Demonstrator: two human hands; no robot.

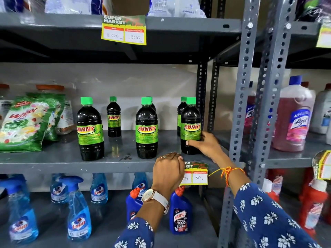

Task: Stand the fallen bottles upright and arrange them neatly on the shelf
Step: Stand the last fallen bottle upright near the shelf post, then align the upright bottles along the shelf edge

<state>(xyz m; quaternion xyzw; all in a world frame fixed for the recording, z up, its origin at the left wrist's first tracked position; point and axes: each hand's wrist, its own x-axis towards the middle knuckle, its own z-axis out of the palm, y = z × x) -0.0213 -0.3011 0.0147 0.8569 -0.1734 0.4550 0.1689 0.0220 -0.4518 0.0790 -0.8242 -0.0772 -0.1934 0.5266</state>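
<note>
Several dark Sunny bottles with green caps stand upright on the grey middle shelf (59, 161). Three are in a front row: one at the left (90, 128), one in the middle (146, 127), one at the right (190, 125). Smaller-looking ones stand behind, such as the back bottle (114, 117). My right hand (206, 145) grips the lower part of the right front bottle, beside the shelf post. My left hand (167, 170) rests as a loose fist on the shelf's front edge, holding nothing.
Green detergent packs (28, 120) lean at the shelf's left. Blue Colin spray bottles (78, 208) and Harpic bottles (180, 212) fill the lower shelf. A perforated grey upright post (241, 104) stands right of my hand, with pink Lizol bottles (293, 115) beyond. A price tag (197, 174) hangs below.
</note>
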